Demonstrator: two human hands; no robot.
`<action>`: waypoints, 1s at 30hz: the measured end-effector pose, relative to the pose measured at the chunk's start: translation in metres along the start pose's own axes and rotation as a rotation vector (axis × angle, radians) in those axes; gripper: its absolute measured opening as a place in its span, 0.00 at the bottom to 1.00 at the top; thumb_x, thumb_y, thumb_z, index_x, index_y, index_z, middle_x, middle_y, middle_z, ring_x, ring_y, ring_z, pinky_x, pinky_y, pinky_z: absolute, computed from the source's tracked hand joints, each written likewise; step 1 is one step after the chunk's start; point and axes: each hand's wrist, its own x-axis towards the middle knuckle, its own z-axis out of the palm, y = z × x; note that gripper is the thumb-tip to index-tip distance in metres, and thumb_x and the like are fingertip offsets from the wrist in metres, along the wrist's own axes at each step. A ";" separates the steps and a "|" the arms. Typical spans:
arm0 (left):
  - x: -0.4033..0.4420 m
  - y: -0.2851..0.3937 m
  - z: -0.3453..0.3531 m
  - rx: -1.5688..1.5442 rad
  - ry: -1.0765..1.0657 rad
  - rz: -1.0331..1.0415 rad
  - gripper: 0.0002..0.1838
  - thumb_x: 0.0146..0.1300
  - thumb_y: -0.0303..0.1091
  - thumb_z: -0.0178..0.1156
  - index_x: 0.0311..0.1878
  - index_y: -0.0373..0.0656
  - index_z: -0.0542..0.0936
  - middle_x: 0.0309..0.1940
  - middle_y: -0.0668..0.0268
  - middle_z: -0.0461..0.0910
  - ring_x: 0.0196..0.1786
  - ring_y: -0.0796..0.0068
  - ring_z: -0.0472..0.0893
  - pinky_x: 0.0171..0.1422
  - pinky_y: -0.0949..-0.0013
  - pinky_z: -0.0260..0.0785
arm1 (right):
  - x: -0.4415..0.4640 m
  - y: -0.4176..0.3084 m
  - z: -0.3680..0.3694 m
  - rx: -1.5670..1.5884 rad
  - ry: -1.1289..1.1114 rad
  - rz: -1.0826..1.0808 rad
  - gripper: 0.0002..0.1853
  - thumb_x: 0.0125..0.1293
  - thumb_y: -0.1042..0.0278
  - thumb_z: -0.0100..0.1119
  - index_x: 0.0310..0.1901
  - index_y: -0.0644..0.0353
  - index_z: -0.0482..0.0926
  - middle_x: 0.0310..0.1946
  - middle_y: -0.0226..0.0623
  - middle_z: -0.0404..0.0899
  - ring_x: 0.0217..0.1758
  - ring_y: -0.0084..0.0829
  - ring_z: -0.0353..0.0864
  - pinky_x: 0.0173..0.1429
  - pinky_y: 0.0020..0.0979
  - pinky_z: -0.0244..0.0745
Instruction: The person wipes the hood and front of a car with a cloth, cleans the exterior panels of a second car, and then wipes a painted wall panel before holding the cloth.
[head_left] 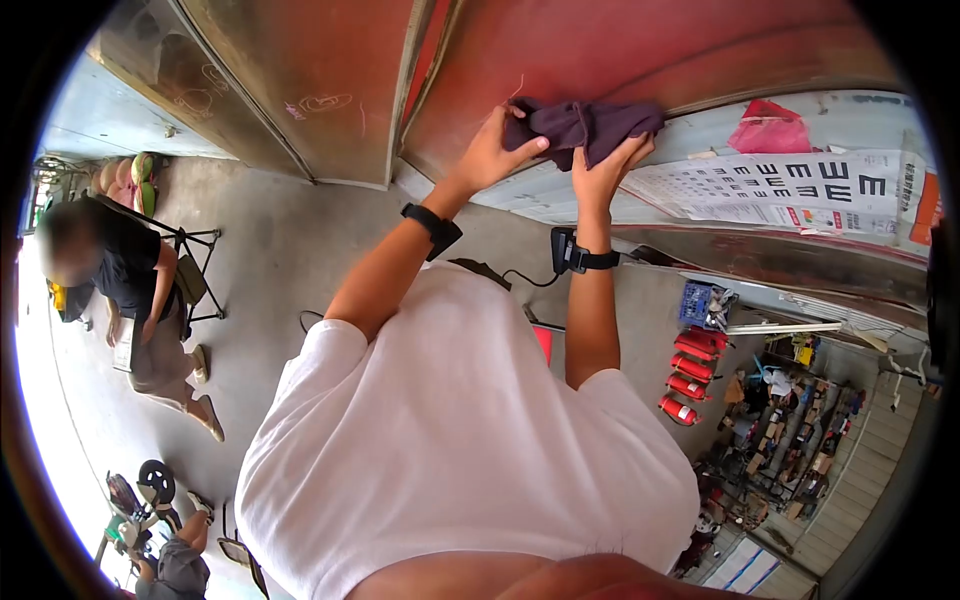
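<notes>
A dark purple cloth (pixel 585 128) is bunched between my two hands, against the lower part of a large reddish panel (pixel 700 45). My left hand (pixel 497 150) grips the cloth's left end, its thumb stretched along the near side. At the right end, my right hand (pixel 607 175) has its fingers bent round the cloth. Both wrists wear black straps. Just right of the cloth, a torn pink-red sheet (pixel 770 128) and a white eye chart (pixel 770 190) are on the pale wall strip.
A person in dark clothes (pixel 130 260) sits at the left; another person (pixel 180 565) is at the lower left. Red fire extinguishers (pixel 688 385) and a blue crate (pixel 694 302) stand on the right floor. Beyond are crowded shelves (pixel 790 430).
</notes>
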 end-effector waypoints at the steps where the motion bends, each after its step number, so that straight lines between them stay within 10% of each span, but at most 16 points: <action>1: -0.006 0.007 -0.002 0.076 -0.053 -0.052 0.39 0.54 0.51 0.75 0.61 0.39 0.69 0.61 0.42 0.70 0.67 0.48 0.70 0.70 0.57 0.62 | 0.000 -0.001 0.000 0.037 -0.004 0.028 0.52 0.52 0.72 0.72 0.73 0.70 0.47 0.63 0.65 0.55 0.66 0.67 0.59 0.70 0.58 0.57; 13: 0.058 0.063 0.041 0.423 0.351 0.483 0.61 0.51 0.40 0.75 0.79 0.36 0.43 0.76 0.39 0.50 0.79 0.43 0.53 0.81 0.53 0.50 | 0.063 0.026 -0.056 0.049 0.114 -0.240 0.37 0.50 0.72 0.68 0.64 0.70 0.67 0.57 0.56 0.65 0.61 0.57 0.67 0.65 0.51 0.63; 23: 0.032 -0.098 0.099 -0.092 0.417 -0.032 0.50 0.68 0.44 0.56 0.79 0.33 0.36 0.81 0.44 0.37 0.83 0.54 0.41 0.83 0.57 0.39 | 0.003 0.091 -0.027 0.194 -0.383 -0.401 0.29 0.53 0.72 0.70 0.60 0.50 0.79 0.58 0.44 0.70 0.58 0.49 0.71 0.62 0.46 0.70; 30: 0.003 -0.037 0.094 -0.267 0.156 0.003 0.35 0.76 0.61 0.37 0.70 0.41 0.66 0.59 0.61 0.74 0.60 0.70 0.74 0.65 0.64 0.68 | 0.005 0.083 -0.021 0.348 -0.346 -0.486 0.29 0.53 0.70 0.70 0.60 0.53 0.79 0.62 0.46 0.68 0.61 0.52 0.70 0.65 0.49 0.66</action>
